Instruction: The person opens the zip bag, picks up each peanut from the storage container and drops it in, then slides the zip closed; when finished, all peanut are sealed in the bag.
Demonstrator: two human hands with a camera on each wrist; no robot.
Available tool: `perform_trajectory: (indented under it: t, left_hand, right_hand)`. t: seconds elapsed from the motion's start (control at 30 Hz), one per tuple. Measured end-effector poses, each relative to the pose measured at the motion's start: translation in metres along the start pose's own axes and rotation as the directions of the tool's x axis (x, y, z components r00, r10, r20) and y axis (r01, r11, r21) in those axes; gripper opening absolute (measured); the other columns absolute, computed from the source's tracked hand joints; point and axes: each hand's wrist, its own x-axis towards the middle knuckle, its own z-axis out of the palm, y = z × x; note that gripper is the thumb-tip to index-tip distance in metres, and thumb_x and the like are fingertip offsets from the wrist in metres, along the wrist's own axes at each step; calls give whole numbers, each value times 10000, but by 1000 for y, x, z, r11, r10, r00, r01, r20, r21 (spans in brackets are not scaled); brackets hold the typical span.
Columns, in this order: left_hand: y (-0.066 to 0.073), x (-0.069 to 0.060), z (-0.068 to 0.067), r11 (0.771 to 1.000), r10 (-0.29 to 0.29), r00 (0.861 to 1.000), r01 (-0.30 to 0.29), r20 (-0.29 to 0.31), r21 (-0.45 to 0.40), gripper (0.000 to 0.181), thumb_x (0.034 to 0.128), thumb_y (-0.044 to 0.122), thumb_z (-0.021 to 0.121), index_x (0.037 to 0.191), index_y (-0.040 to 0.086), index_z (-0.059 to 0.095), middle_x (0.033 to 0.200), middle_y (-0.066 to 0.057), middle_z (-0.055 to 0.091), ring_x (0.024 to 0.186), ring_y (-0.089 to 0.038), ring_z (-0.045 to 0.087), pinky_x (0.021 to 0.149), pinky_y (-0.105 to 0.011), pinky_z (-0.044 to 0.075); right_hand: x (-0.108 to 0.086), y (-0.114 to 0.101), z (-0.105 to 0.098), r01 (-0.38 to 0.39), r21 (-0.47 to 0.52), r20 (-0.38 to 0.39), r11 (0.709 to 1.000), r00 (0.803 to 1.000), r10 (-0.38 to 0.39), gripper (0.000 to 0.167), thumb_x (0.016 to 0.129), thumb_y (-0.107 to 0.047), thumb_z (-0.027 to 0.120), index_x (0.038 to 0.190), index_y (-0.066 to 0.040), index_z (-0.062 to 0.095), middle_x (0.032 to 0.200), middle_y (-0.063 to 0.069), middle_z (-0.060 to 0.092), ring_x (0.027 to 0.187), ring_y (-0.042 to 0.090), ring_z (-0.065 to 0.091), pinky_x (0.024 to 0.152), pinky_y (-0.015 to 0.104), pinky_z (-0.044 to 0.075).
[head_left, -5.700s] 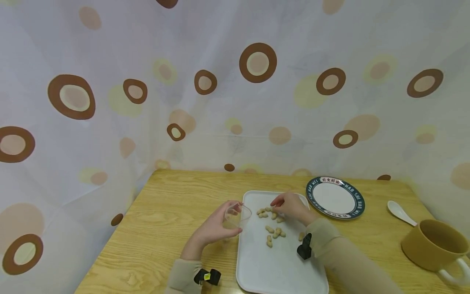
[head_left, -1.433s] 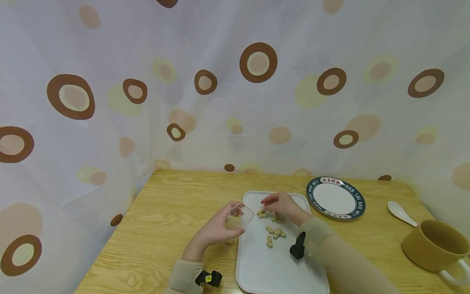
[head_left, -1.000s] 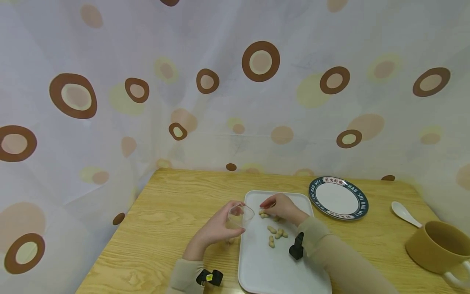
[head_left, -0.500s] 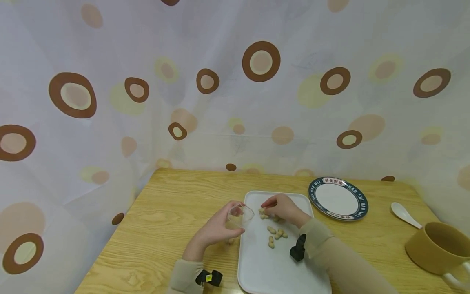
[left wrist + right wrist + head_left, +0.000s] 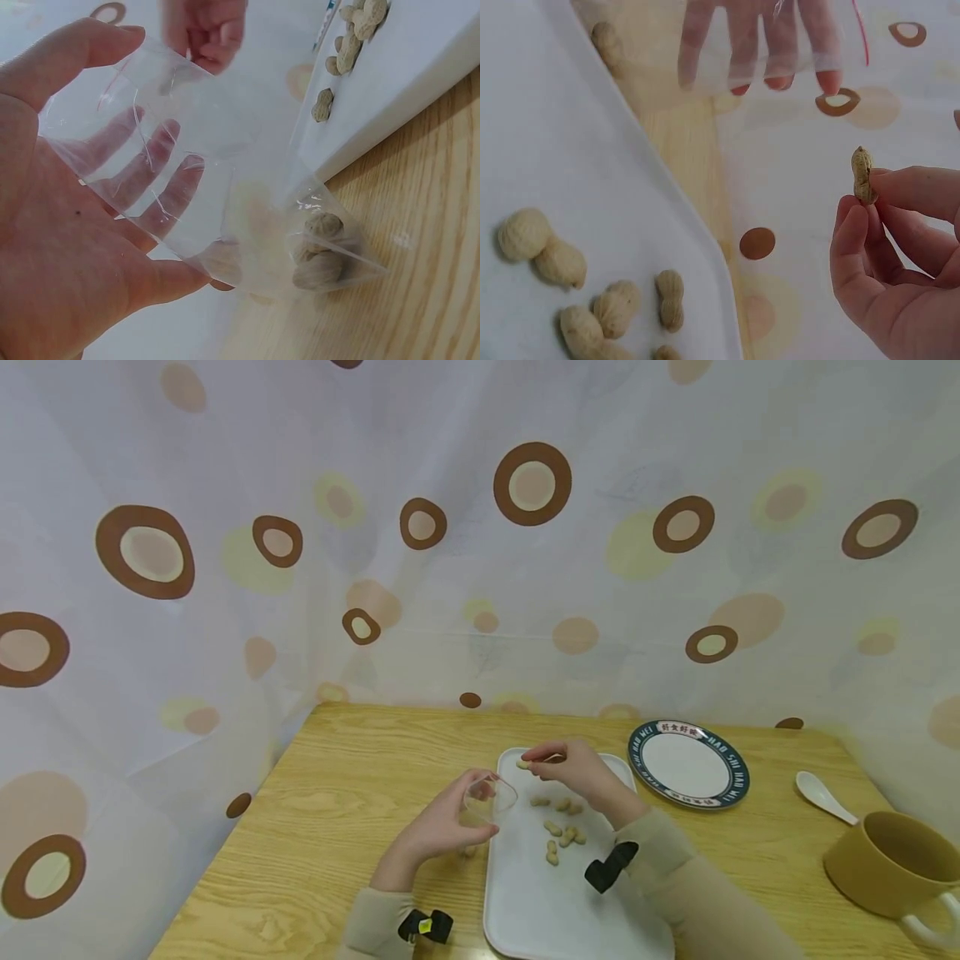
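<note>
My left hand (image 5: 442, 822) holds a clear plastic zip bag (image 5: 217, 142) by its spread mouth, over the table beside the tray's left edge. Several peanuts (image 5: 319, 266) lie in the bag's bottom corner. Between thumb and fingertips my right hand (image 5: 581, 774) pinches one peanut (image 5: 862, 176), raised above the far end of the white tray (image 5: 577, 910). It is a little to the right of the bag's mouth and apart from it. Loose peanuts (image 5: 552, 828) are scattered on the tray below the right hand.
A plate with a dark green lettered rim (image 5: 688, 765) stands right of the tray. Farther right are a white spoon (image 5: 823, 795) and a mustard-coloured mug (image 5: 885, 864) with a white handle. A spotted curtain (image 5: 480, 568) hangs behind the wooden table (image 5: 300, 860).
My right hand has picked a peanut from the far cluster on the tray and raised it slightly leftward. Fewer peanuts lie there than in the earliest frame. My left hand and bag barely moved.
</note>
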Motion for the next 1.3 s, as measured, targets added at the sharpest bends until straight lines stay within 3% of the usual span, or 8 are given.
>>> perform_trajectory:
  t: [0.3, 0.6, 0.83, 1.1, 1.3]
  left_hand:
    - [-1, 0, -1, 1000, -9, 1000, 9, -3, 10, 627, 852, 215, 740, 1395, 137, 438, 1328, -162, 557, 1262, -294, 502, 1037, -570, 387]
    - [-1, 0, 0, 1000, 3, 1000, -3, -4, 20, 634, 847, 226, 732, 1395, 125, 428, 1298, -155, 563, 1251, -296, 507, 1032, -585, 392]
    - [1, -1, 0, 1000, 9, 1000, -9, -12, 22, 625, 849, 214, 728, 1395, 146, 432, 1286, -131, 565, 1246, -296, 510, 1032, -587, 390]
    - [2, -1, 1, 999, 33, 999, -33, -1, 12, 601, 851, 211, 728, 1375, 142, 441, 1287, -166, 562, 1241, -299, 515, 1020, -573, 399]
    - [2, -1, 1, 1000, 15, 1000, -15, -2, 17, 623, 845, 222, 732, 1387, 133, 440, 1300, -159, 561, 1244, -298, 511, 1022, -583, 397]
  right_hand:
    - [-24, -29, 7, 120, 52, 20, 991, 992, -121, 237, 950, -133, 655, 1152, -20, 705, 1087, 132, 709, 914, 187, 668, 819, 325, 553]
    - [-36, -38, 16, 221, 2, 84, 975, 972, -221, 197, 930, -139, 683, 1095, -43, 731, 1064, 109, 703, 889, 134, 649, 766, 281, 542]
    - [-38, -39, 20, 228, -33, 104, 973, 969, -223, 184, 919, -141, 696, 1071, -47, 741, 1023, 107, 709, 835, 153, 627, 697, 282, 518]
    - [-39, -37, 19, 225, -45, 107, 973, 970, -219, 175, 927, -121, 681, 1072, -42, 740, 1066, 145, 709, 865, 153, 638, 729, 289, 528]
    - [-41, -37, 15, 175, -44, 77, 984, 982, -172, 189, 936, -132, 670, 1097, -58, 735, 1088, 120, 709, 937, 195, 655, 794, 353, 553]
